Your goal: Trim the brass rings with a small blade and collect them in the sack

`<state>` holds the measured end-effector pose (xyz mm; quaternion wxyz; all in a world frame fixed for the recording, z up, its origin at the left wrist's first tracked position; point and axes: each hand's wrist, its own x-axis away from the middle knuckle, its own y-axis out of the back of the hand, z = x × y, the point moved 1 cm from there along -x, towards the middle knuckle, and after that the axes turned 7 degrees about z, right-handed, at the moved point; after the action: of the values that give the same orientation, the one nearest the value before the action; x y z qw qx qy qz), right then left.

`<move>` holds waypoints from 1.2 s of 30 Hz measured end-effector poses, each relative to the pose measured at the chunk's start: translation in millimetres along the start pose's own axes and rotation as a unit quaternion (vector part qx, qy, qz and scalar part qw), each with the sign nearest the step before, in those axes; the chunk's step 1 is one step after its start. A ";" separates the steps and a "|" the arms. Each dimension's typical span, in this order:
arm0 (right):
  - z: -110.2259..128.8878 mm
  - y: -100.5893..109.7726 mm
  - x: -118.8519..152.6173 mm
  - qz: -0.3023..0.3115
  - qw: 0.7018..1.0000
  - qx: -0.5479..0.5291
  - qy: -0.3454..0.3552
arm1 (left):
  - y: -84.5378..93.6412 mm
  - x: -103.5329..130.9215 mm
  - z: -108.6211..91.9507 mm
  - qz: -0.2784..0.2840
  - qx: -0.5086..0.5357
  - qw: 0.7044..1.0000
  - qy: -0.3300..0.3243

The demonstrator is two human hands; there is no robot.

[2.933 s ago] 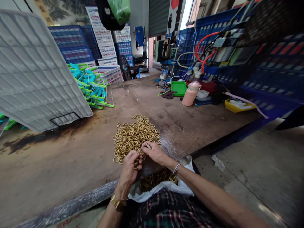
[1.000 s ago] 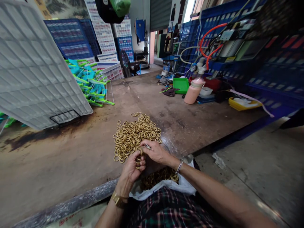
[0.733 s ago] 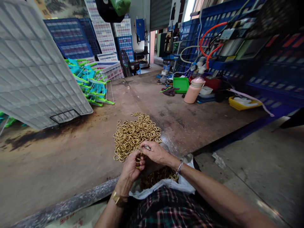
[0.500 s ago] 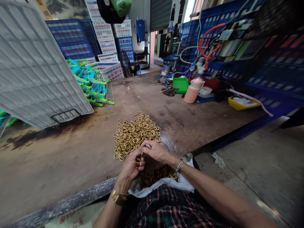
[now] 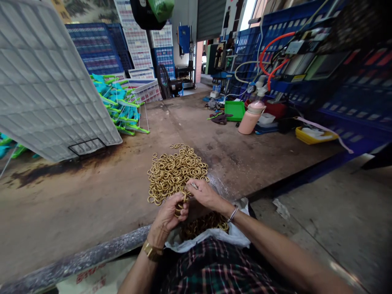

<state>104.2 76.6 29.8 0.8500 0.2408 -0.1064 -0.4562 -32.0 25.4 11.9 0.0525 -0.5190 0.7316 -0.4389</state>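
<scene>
Several brass-coloured rings (image 5: pixel 179 209) sit in the curled fingers of my left hand (image 5: pixel 169 214), one of them pinched upright near the thumb. My right hand (image 5: pixel 206 195) is closed on a small, slim metal tool (image 5: pixel 194 185), whose exact kind I cannot make out. Its fingertips are close beside the ring at my left thumb; whether they touch it is unclear. Just beyond both hands lies a heap of brass rings (image 5: pixel 174 169) on the brown worktable (image 5: pixel 122 196). Below my hands, a white bag (image 5: pixel 211 234) on my lap holds more rings (image 5: pixel 205 224).
A pale ribbed panel (image 5: pixel 55 81) leans at the left, before green and turquoise hangers (image 5: pixel 122 110). Toward the back right stand a pink bottle (image 5: pixel 249 118), a green tray (image 5: pixel 234 110) and a yellow tray (image 5: pixel 317 134). The table's right edge drops to a concrete floor (image 5: pixel 306 204).
My right hand has drawn slightly right, away from my left fingers, so a ring in the left pinch shows more clearly. The whole view has shifted a little.
</scene>
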 end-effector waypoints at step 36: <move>5.9 5.0 11.4 0.092 0.939 0.330 0.008 | -0.2 1.8 0.5 -0.004 -0.039 0.997 -0.066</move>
<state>111.8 67.7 37.0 0.7621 0.5004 -0.2661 -0.3131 -32.4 23.6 12.4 0.0786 -0.5511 0.7414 -0.3746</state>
